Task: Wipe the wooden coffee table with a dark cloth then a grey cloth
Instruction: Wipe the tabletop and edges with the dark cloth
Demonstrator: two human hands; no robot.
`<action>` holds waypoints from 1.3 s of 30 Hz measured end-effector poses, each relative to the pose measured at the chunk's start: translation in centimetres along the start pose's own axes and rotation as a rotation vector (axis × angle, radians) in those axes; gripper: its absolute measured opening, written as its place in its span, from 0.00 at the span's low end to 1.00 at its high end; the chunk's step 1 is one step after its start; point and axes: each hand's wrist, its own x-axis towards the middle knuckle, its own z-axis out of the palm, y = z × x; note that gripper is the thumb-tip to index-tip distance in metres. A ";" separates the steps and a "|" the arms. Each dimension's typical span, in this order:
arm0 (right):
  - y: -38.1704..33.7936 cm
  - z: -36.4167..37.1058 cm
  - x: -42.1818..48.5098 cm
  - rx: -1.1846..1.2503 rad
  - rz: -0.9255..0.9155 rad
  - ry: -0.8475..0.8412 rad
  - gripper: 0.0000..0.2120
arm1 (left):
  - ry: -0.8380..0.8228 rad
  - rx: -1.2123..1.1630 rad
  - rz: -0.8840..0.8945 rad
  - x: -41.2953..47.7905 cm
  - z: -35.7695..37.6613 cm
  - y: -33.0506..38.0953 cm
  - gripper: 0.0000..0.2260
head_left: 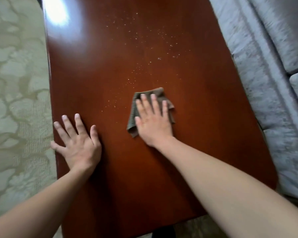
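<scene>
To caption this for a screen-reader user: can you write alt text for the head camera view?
A person's right hand presses a dark cloth flat on a glossy wooden coffee table, just short of a scatter of pale specks. The left hand rests open near the table's left edge; a grey sofa lies to the right.

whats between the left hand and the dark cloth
In the head view, only bare wooden table separates the left hand from the dark cloth, with a few pale specks just beyond.

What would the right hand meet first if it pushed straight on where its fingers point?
The right hand, flat on the dark cloth, would first reach the pale specks scattered on the table; beyond them the way looks free.
</scene>
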 end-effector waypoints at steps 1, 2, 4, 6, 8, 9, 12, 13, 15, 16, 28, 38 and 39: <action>-2.9 0.0 0.9 0.005 -0.055 -0.014 0.31 | 0.015 -0.050 -0.023 0.1 -0.3 -0.2 0.29; -5.4 0.2 1.5 0.003 -0.105 -0.027 0.31 | 0.036 -0.105 -0.057 0.2 -0.6 -0.6 0.29; -8.0 0.4 2.3 -0.016 -0.166 -0.042 0.30 | 0.046 -0.231 -0.163 0.7 -1.3 -1.5 0.29; -7.7 0.5 2.5 -0.031 -0.184 -0.054 0.30 | -0.001 -0.323 -0.305 1.4 -2.2 -2.7 0.32; -5.3 0.5 1.9 -0.054 -0.159 -0.043 0.32 | -0.054 -0.340 -0.381 1.9 -2.9 -3.9 0.31; -3.6 0.6 1.5 -0.068 -0.114 -0.029 0.33 | -0.065 -0.343 -0.381 2.0 -3.1 -4.4 0.31; 2.7 0.6 -0.4 -0.070 0.115 0.008 0.35 | -0.079 -0.370 -0.368 1.9 -3.4 -4.9 0.29; 4.6 0.5 -1.2 -0.052 0.202 0.011 0.37 | -0.087 -0.383 -0.374 1.9 -3.3 -5.0 0.29; 7.0 0.4 -2.6 -0.032 0.330 -0.001 0.39 | -0.097 -0.419 -0.369 2.1 -2.9 -5.3 0.29; 7.3 0.4 -3.1 -0.030 0.367 -0.010 0.39 | -0.098 -0.441 -0.369 2.3 -2.8 -5.5 0.28; -18.9 2.4 3.6 0.004 -0.120 0.046 0.33 | -0.261 -1.463 -0.734 3.8 -1.2 -9.5 0.35; -17.7 6.2 -5.9 -0.082 -0.478 0.088 0.34 | -0.446 -1.513 -0.709 1.5 -0.7 -13.2 0.36; -17.5 6.7 -7.9 -0.087 -0.447 0.080 0.35 | -0.467 -1.509 -0.710 1.7 -0.8 -13.4 0.37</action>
